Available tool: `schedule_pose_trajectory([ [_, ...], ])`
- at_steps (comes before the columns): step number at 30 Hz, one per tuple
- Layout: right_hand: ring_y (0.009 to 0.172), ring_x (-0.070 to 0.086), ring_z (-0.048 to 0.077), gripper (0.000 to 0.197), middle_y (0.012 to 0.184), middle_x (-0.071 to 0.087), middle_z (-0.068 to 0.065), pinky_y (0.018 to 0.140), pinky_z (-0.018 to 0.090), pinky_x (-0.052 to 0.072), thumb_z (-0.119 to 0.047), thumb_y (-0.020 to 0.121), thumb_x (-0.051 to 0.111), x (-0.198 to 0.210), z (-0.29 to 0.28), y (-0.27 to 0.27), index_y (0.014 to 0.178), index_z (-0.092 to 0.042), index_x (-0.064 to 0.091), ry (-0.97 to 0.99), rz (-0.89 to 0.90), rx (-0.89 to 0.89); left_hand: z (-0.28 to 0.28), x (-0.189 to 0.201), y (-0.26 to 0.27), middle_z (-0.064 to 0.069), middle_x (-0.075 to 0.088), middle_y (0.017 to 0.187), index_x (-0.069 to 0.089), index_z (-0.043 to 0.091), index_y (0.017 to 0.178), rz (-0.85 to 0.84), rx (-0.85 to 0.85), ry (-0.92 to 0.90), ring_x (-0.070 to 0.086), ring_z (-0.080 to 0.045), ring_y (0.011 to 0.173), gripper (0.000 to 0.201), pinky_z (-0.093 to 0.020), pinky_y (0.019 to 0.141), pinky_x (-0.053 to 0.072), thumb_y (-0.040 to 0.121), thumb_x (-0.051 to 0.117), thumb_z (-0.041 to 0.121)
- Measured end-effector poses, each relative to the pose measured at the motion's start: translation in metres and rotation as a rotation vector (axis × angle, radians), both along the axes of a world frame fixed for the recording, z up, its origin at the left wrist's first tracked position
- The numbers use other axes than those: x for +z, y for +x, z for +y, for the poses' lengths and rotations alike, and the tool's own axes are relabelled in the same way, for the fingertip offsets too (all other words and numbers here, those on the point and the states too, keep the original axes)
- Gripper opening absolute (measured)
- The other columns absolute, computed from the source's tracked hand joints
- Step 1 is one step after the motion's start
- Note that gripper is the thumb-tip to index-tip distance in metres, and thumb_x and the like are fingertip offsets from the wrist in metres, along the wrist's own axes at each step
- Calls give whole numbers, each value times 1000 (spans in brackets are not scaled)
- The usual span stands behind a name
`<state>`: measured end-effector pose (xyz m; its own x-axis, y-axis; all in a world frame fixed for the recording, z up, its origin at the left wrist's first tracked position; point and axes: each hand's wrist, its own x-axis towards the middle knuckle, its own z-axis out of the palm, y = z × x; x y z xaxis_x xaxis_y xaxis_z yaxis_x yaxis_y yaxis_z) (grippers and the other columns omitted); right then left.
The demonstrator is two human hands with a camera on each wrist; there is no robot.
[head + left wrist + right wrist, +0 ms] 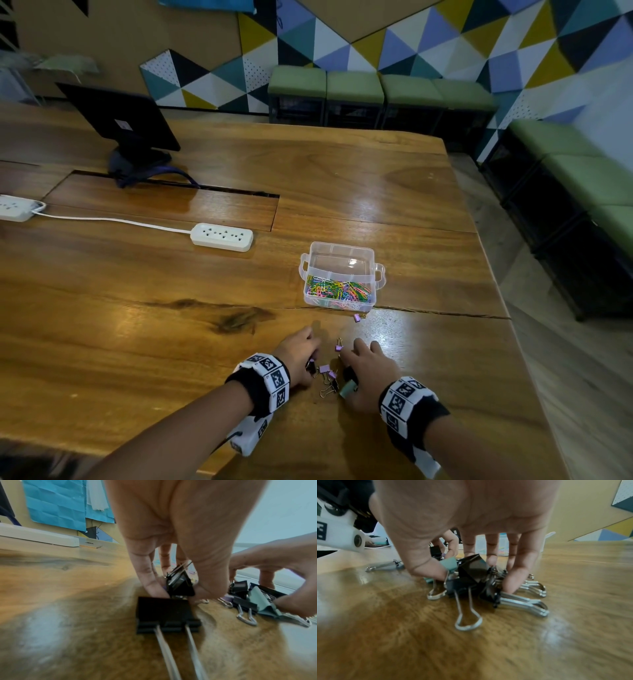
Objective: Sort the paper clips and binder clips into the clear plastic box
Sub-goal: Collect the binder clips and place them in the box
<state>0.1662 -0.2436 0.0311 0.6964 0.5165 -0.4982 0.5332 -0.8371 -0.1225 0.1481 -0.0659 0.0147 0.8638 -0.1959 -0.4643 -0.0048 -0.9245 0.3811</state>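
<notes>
The clear plastic box (342, 255) sits open on the wooden table; its near compartment holds many coloured paper clips (339, 291). Near the table's front edge both hands work at a scatter of binder clips. My left hand (301, 356) pinches a small black binder clip (180, 585) between thumb and fingers, just above a larger black clip (164, 614) lying flat. My right hand (368, 373) curls thumb and fingers round a bunch of black clips (471, 577) and a teal clip (449, 564). Purple binder clips (325, 369) lie between the hands, and another purple clip (357, 318) lies by the box.
A white power strip (222, 237) with its cord lies left of the box, a second strip (15, 207) at the far left. A dark monitor (120, 118) stands at the back left. The table's right edge (507, 308) drops off close beside the box.
</notes>
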Motion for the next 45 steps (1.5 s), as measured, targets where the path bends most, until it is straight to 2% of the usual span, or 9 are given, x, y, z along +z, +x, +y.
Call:
schedule_pose_trajectory([
  [13, 113, 47, 20, 51, 121, 53, -4, 88, 34, 48, -23, 76, 66, 0, -6, 22, 120, -30, 42, 100, 93, -99, 23, 34, 46, -5, 65, 112, 63, 12, 105, -76, 170, -206, 61, -19, 103, 24, -26, 88, 50, 81, 67, 12],
  [19, 92, 45, 13, 38, 111, 56, -4, 76, 25, 41, -20, 72, 67, 2, -10, 32, 105, -28, 49, 191, 164, -165, 23, 57, 97, -2, 63, 114, 62, 14, 110, -233, 318, -323, 59, -16, 102, 23, -25, 85, 49, 87, 65, 16],
  [25, 89, 45, 12, 36, 95, 47, -11, 72, 24, 41, -19, 71, 67, -2, -9, 37, 100, -31, 50, 218, 179, -206, 22, 51, 143, -13, 66, 113, 62, 6, 112, -206, 546, -405, 64, -27, 101, 29, -40, 87, 56, 86, 67, 18],
  [28, 89, 46, 12, 38, 98, 52, -9, 73, 24, 42, -19, 70, 68, -3, -10, 37, 101, -31, 50, 216, 180, -211, 19, 42, 155, -15, 63, 121, 57, 5, 120, -177, 640, -403, 61, -28, 109, 36, -33, 89, 51, 89, 63, 19],
  [30, 91, 48, 13, 39, 105, 56, -7, 74, 25, 43, -20, 69, 69, -4, -10, 38, 101, -31, 50, 219, 182, -214, 16, 36, 158, -15, 51, 138, 42, 4, 138, -135, 680, -468, 51, -29, 125, 54, -36, 101, 45, 89, 62, 15],
  [34, 90, 47, 12, 39, 97, 50, -12, 75, 27, 45, -23, 69, 69, -5, -10, 40, 100, -34, 47, 213, 203, -219, 12, 29, 155, -11, 37, 150, 18, 14, 150, -66, 533, -437, 46, -28, 130, 72, -38, 103, 46, 90, 58, 8],
  [39, 90, 50, 11, 42, 111, 58, -9, 71, 21, 44, -20, 68, 71, -4, -10, 44, 102, -36, 50, 263, 240, -247, 10, 26, 143, -8, 52, 134, 55, 15, 126, -107, 180, -110, 54, -22, 116, 39, -31, 95, 47, 90, 50, 2],
  [42, 93, 53, 11, 42, 112, 58, -9, 74, 21, 49, -18, 68, 72, -1, -11, 47, 102, -35, 52, 307, 250, -290, 11, 23, 135, -6, 52, 133, 60, 14, 118, -134, 155, -88, 50, -20, 122, 34, -30, 98, 44, 89, 49, 0],
  [45, 85, 55, 10, 41, 107, 58, -9, 63, 14, 46, -17, 69, 72, 7, -13, 53, 97, -36, 50, 365, 233, -308, 14, 21, 126, -5, 51, 133, 62, 13, 115, -152, 147, -101, 47, -20, 126, 33, -29, 101, 40, 89, 48, -2],
])
